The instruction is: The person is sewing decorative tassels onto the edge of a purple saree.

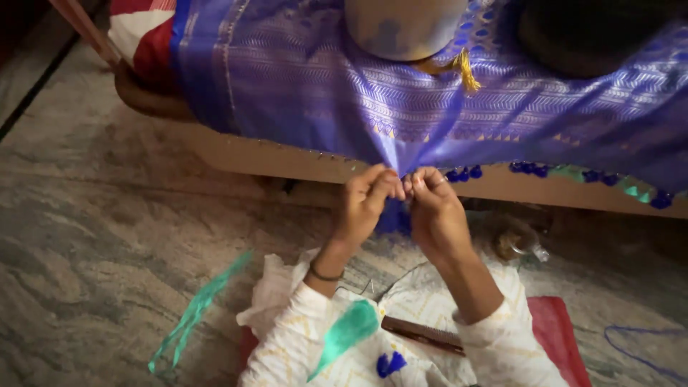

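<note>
1. While the purple woven cloth (301, 79) hangs over a wooden edge (251, 156), both hands pinch its gathered hem.
2. Left hand (364, 204) and right hand (435, 211) meet fingertip to fingertip, closed on the fabric.
3. Blue tassels (462, 174) line the hem just beside them.
4. Green cloth strip (193, 315) lies on the stone floor (93, 236).

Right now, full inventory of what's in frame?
draped cloth: one, purple-blue, woven pattern, hanging over the wooden edge
blue tassels: a row, along the cloth's hem, right of the hands
yellow tassel: one, on top of the cloth
green strip: one, on the stone floor, left
blue thread: one loop, floor, far right
red mat: one, under the lap
brown stick: one, across the lap
left hand: pinching the hem
right hand: pinching the hem beside it
</note>
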